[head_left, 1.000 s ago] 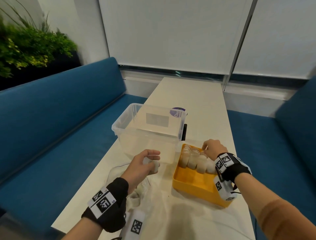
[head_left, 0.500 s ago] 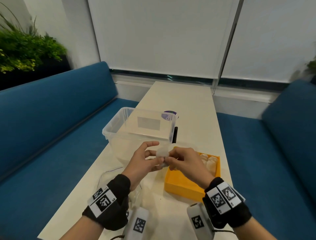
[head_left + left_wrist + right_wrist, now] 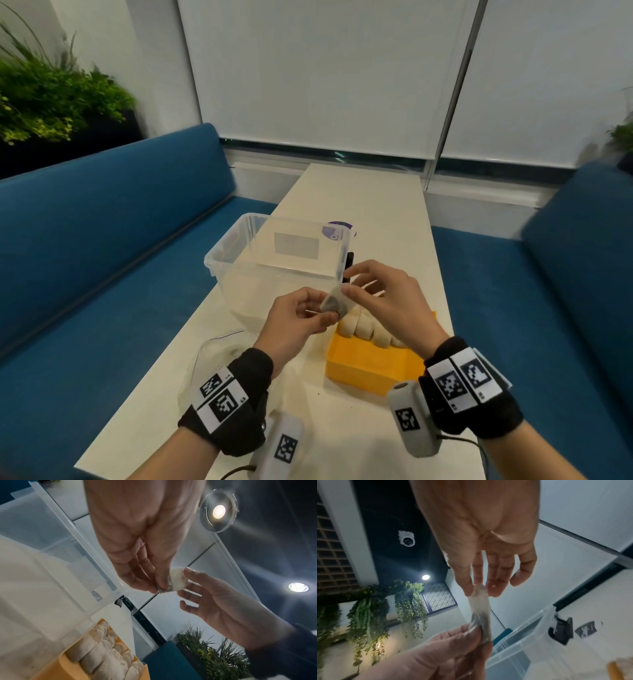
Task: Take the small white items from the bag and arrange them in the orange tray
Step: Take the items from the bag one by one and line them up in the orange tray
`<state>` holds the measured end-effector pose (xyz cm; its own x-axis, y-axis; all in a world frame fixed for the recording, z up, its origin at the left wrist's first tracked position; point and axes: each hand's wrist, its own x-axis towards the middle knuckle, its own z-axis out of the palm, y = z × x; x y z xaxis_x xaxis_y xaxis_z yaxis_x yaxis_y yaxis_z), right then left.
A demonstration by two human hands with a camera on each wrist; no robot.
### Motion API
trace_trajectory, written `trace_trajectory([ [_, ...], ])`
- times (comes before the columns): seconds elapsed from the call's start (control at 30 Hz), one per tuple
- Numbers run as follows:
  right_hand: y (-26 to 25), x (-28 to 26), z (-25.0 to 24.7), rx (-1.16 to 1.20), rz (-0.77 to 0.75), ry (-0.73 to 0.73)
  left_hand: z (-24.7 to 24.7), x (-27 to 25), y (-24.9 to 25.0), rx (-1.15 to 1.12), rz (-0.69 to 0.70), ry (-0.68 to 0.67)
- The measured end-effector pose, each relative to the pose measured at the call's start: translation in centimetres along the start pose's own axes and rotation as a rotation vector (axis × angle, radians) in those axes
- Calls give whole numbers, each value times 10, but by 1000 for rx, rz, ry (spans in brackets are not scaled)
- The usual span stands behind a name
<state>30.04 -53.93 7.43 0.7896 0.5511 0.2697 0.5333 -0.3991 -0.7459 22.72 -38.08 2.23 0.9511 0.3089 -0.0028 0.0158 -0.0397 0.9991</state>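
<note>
A small white sachet (image 3: 337,303) hangs in the air between both hands, just above the near left corner of the orange tray (image 3: 373,377). My left hand (image 3: 327,308) pinches its lower end with thumb and fingers. My right hand (image 3: 345,290) pinches its upper corner, the other fingers spread. The right wrist view shows the sachet (image 3: 479,609) stretched between my right hand (image 3: 476,589) above and my left hand (image 3: 476,630) below. In the left wrist view the sachet (image 3: 177,580) sits between both hands. Several white sachets (image 3: 370,329) stand in a row along the tray's far side. The clear bag (image 3: 212,353) lies crumpled under my left wrist.
A clear plastic box (image 3: 274,270) stands on the white table (image 3: 383,212) just beyond the hands, left of the tray. A black clip (image 3: 349,270) and a purple-lidded item (image 3: 337,230) sit behind the box. Blue benches (image 3: 102,240) run along both sides of the table.
My right hand left the row of sachets in the tray and came over to my left hand. Both hands now pinch the one sachet that the left hand was holding.
</note>
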Motion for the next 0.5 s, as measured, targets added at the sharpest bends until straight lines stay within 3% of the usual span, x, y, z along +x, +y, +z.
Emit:
trace_trajectory([
  [0.3,10,14,-29,-132,-52,-31,5,-3,-5,92,-63,4],
  [0.5,46,27,-41,-303,50,-75,-11,-12,-16,108,-108,79],
])
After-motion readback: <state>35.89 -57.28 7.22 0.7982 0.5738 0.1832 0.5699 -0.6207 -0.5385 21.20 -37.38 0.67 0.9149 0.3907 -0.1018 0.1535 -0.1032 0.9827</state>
